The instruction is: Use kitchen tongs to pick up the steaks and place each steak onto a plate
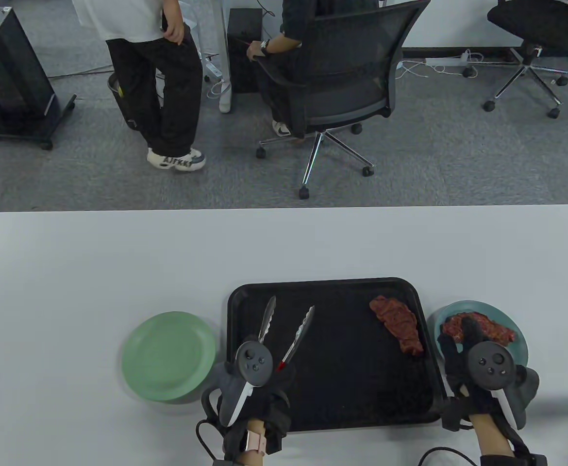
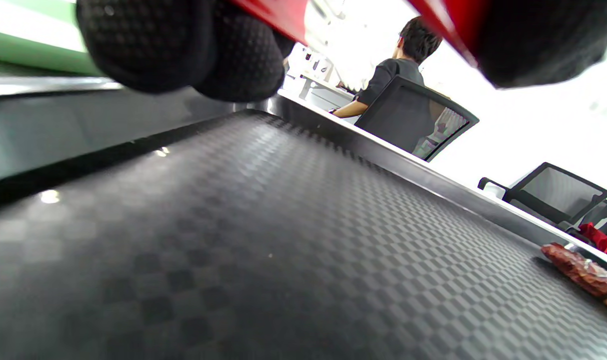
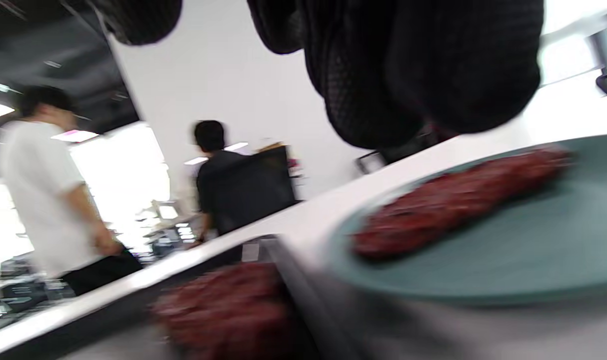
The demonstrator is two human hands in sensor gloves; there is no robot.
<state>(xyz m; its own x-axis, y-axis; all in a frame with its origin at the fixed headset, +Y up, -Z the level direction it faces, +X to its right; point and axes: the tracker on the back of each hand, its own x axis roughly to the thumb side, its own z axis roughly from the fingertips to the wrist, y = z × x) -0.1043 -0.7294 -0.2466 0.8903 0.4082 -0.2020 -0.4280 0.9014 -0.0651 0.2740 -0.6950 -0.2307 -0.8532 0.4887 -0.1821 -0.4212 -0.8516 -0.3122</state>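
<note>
Steaks first: one flat, marbled red-brown steak (image 1: pixel 396 324) lies at the far-right corner of the black textured plastic tray (image 1: pixel 332 398); the second red steak (image 1: pixel 480 327) already sits on the teal round plate (image 1: pixel 517 357) just right of the tray. The pale green round plate (image 1: pixel 167 357) left of the tray holds nothing.

We have our left hand (image 1: pixel 252 388) curled round the red handles of the steel kitchen tongs (image 1: pixel 289 332), arms spread apart, tips over the tray's left half, well apart from the tray steak. Our right hand (image 1: pixel 473 361) is over the teal plate; fingers reach toward that steak, but we cannot tell whether they grip it, touch it or hang loose.

Handling guess: the steak looks thin, limp and light, probably a bit slick. Best bite across the middle of the slab, so neither end droops and pulls out.

Left wrist view shows the tray's woven texture and the steak's low edge, which the table view flattens. Right wrist view, blurred, shows the plated steak lying flat, not hanging over the rim.
</note>
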